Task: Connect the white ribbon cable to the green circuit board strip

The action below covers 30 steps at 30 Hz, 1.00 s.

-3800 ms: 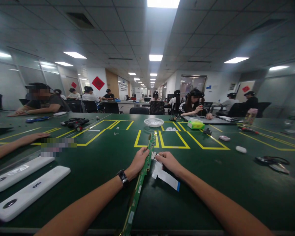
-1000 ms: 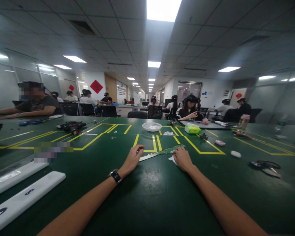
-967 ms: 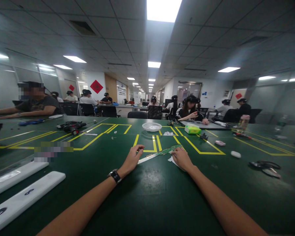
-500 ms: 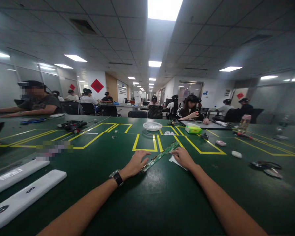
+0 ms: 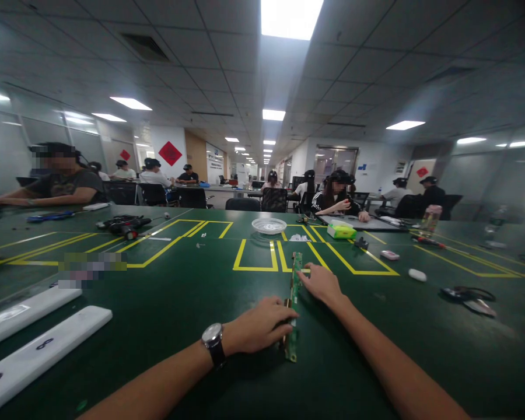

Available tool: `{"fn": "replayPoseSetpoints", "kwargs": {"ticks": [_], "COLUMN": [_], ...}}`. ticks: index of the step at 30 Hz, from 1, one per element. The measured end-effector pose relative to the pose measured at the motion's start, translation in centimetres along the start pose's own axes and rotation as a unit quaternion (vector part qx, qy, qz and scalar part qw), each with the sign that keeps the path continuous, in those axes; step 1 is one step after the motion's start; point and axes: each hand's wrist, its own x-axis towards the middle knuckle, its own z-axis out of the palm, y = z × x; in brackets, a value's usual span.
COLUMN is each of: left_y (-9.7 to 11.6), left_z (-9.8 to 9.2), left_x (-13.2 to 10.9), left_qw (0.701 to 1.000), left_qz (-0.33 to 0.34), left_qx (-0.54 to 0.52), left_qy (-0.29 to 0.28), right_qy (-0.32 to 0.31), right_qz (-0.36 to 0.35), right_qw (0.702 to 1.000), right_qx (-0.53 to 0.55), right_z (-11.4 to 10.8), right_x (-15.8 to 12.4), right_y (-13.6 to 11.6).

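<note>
Green worktop [image 5: 166,338], marked with yellow tape [image 5: 256,269], spreads around both hands. On it, a slim circuit board [image 5: 294,296] points away from the person, between the two sets of fingers. The left hand [image 5: 260,324] reaches over its nearer half from the left, fingers extended across it; the board's near end shows just past the thumb. The right hand [image 5: 320,283] meets its far half from the right, index fingertip touching. Whether either hand's fingers grip or only rest, I cannot tell. Beyond the fingers, well apart, sits a white bowl [image 5: 269,231], its contents too small to identify. Right of it, past the right fingers, is a green pack [image 5: 342,231]; farther right, a pink-topped bottle [image 5: 431,220], its contents blurred.
</note>
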Motion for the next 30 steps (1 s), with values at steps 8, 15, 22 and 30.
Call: {"fn": "replayPoseSetpoints", "kwargs": {"ticks": [8,15,22,30], "left_y": [0.1,-5.4,-7.7,-7.4], "left_z": [0.7,1.1,0.9,0.2], "left_x": [0.3,0.4,0.6,0.8], "left_qw": [0.994,0.959,0.930,0.908], "left_qz": [0.044,-0.172,-0.230,-0.246], "left_qx": [-0.050,-0.066,-0.177,-0.232], "left_qy": [0.087,0.213,0.224,0.249], "right_qy": [-0.061,-0.067,-0.040,0.026], "right_qz": [-0.057,-0.118,-0.232,-0.139], "right_qw": [0.996,0.989,0.966,0.988], "right_qx": [-0.021,0.066,0.111,0.067], "right_z": [0.5,-0.4,-0.9,-1.1], "right_x": [-2.2,-2.6,-5.1,-1.6], "right_y": [-4.6,-4.9,-8.0,-3.7]}}
